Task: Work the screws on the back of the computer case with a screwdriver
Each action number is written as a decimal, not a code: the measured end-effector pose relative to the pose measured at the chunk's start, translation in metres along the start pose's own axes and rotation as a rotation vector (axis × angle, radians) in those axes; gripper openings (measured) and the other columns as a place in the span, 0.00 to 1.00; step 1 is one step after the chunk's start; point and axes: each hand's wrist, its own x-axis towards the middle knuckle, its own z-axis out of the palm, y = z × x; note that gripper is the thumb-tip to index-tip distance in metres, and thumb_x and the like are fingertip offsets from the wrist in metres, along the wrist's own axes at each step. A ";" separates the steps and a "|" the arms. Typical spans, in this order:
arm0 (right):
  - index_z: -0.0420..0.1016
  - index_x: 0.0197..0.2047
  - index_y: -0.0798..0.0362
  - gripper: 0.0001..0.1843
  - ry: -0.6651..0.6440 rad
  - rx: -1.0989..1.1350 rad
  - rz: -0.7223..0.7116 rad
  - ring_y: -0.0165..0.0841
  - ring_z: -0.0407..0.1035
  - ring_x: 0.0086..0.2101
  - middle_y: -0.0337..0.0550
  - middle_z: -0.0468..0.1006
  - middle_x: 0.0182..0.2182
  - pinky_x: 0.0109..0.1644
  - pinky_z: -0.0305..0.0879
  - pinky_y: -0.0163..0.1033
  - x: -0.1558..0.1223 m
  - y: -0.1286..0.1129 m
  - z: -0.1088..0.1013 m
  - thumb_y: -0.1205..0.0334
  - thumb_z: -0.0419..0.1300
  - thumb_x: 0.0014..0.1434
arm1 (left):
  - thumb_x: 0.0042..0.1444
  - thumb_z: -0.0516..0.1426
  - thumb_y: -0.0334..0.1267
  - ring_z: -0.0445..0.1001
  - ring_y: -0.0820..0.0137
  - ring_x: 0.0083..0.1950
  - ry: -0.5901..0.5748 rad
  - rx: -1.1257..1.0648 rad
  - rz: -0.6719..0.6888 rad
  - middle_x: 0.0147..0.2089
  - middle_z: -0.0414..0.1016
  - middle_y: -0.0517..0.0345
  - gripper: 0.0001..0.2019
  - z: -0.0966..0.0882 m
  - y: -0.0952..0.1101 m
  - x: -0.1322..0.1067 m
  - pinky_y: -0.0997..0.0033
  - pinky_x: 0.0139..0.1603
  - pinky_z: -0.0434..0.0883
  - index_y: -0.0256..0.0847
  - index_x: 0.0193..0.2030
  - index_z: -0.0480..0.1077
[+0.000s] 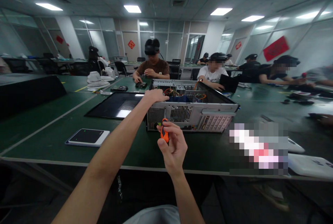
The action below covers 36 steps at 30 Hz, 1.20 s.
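A computer case (218,107) lies on its side with its top uncovered, showing wires inside and its back panel facing me. My left hand (155,96) reaches across to the case's near left rim, its fingers bent over the edge; the fingertips are partly hidden. In my right hand (174,144) is a screwdriver with an orange and black handle (164,134), pinched between thumb and fingers. It is held in front of the lower left of the back panel, and I cannot make out its tip.
Left of the case lies a black side panel (114,105). Nearer me are a phone with a power bank (88,137) on it. A white fan (98,84) stands farther back. People sit across the green table (125,152). A blurred-out patch and a white object (310,165) lie right.
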 end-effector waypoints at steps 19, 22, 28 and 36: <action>0.76 0.57 0.45 0.15 -0.011 -0.375 -0.111 0.44 0.70 0.57 0.50 0.72 0.58 0.58 0.74 0.53 0.000 -0.010 -0.012 0.55 0.58 0.70 | 0.63 0.49 0.63 0.71 0.47 0.67 0.010 -0.005 0.015 0.69 0.70 0.43 0.35 0.004 -0.003 0.007 0.48 0.65 0.68 0.42 0.67 0.69; 0.74 0.59 0.45 0.16 -0.013 -0.365 -0.111 0.44 0.70 0.58 0.51 0.72 0.60 0.59 0.74 0.54 0.000 -0.011 -0.013 0.59 0.56 0.70 | 0.63 0.49 0.63 0.71 0.48 0.68 0.010 -0.011 0.019 0.69 0.70 0.43 0.35 0.004 -0.003 0.007 0.48 0.65 0.68 0.42 0.67 0.69; 0.74 0.57 0.47 0.16 0.092 -0.428 -0.179 0.41 0.74 0.53 0.50 0.76 0.53 0.50 0.77 0.47 0.001 -0.008 -0.016 0.61 0.64 0.66 | 0.63 0.49 0.63 0.71 0.48 0.68 0.010 -0.007 0.010 0.69 0.70 0.44 0.34 0.004 -0.003 0.006 0.48 0.65 0.68 0.44 0.67 0.69; 0.74 0.61 0.46 0.19 -0.063 -0.486 -0.192 0.44 0.71 0.60 0.50 0.76 0.59 0.62 0.72 0.55 0.000 -0.018 -0.017 0.66 0.58 0.69 | 0.63 0.48 0.64 0.71 0.51 0.68 0.000 0.011 0.012 0.69 0.70 0.45 0.34 0.003 -0.003 0.006 0.51 0.66 0.68 0.45 0.67 0.68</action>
